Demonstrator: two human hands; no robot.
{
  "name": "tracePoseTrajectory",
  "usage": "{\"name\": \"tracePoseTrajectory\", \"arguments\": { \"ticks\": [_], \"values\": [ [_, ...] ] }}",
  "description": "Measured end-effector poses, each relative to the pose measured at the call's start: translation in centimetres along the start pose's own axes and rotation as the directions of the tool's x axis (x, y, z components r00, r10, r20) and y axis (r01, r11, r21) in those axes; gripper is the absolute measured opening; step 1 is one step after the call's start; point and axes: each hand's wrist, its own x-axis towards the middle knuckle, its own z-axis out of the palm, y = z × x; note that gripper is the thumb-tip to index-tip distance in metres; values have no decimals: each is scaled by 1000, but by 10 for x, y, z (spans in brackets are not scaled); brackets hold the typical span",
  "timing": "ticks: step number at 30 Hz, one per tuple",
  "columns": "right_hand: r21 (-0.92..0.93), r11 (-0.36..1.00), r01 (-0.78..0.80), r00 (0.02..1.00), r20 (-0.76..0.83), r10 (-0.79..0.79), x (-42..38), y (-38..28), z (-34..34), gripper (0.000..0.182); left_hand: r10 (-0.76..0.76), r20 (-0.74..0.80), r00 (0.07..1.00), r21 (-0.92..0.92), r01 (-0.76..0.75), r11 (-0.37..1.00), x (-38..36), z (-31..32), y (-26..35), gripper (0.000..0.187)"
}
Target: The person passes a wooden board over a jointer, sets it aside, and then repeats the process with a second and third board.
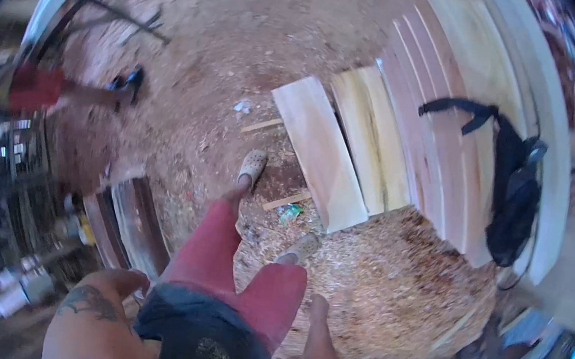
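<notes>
My left hand [136,281] hangs beside my hip, mostly hidden by the forearm, and its fingers do not show. Nearest to it are dark brown boards [137,221] lying on the ground. My right hand [318,307] hangs low over the wood shavings [374,293], blurred and seen end-on. I make out nothing held in either hand. In front of my feet lies a wide pale plank [323,155]. A yellowish plank [371,136] with a dark streak rests beside it.
Several more planks [448,121] lean or lie at the right, with a black bag [514,195] on them. Another person in red shorts [34,88] stands at the left. Thin wood strips [286,200] and a green wrapper [290,214] lie near my shoes [253,166].
</notes>
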Motion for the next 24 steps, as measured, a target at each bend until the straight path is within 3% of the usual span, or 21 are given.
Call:
{"name": "tracePoseTrajectory", "arguments": {
  "ticks": [3, 5, 6, 8, 10, 11, 13, 14, 16, 19, 22, 24],
  "values": [
    [247, 969, 3, 1000, 5, -5, 26, 127, -49, 36, 7, 70, 998, -159, 4, 987, -55, 96, -20, 42],
    [594, 726, -345, 932, 125, 340, -23, 67, -181, 32, 48, 69, 996, -256, -29, 966, -71, 151, -11, 47],
    [666, 664, -340, 915, 72, 396, -43, 35, -237, 31, 84, 53, 995, -295, -65, 953, -75, 171, -2, 50],
    [736, 656, -167, 919, -125, 374, -63, 8, -330, 28, 188, -18, 982, -297, -185, 937, -77, 190, 25, 56],
    [732, 681, -15, 909, -274, 315, -86, -31, -398, 25, 338, -150, 929, -188, -362, 913, -73, 191, 49, 62],
    [704, 709, 36, 910, -317, 269, -99, -50, -421, 24, 324, -229, 918, -229, -374, 899, -73, 181, 56, 65],
    [615, 785, 69, 936, -312, 162, -119, -81, -443, 23, 105, -288, 952, -616, -268, 741, -105, 131, 53, 65],
    [571, 816, 85, 946, -303, 113, -130, -91, -450, 23, -25, -247, 969, -806, -191, 561, -118, 110, 47, 62],
    [477, 879, 16, 964, -241, 114, -138, -101, -434, 24, 2, -357, 934, -880, -336, 336, -117, 109, 30, 61],
    [365, 929, -55, 978, -166, 123, -140, -134, -377, 31, -7, -534, 845, -825, -519, 224, -139, 124, 13, 60],
    [271, 961, -53, 999, 17, 50, -141, -166, -281, 43, 57, -456, 888, -858, -455, 239, -183, 160, -15, 58],
    [156, 988, 15, 978, 201, -47, -153, -194, -221, 47, 60, -452, 890, -879, -456, 137, -173, 233, -34, 58]
  ]
}}
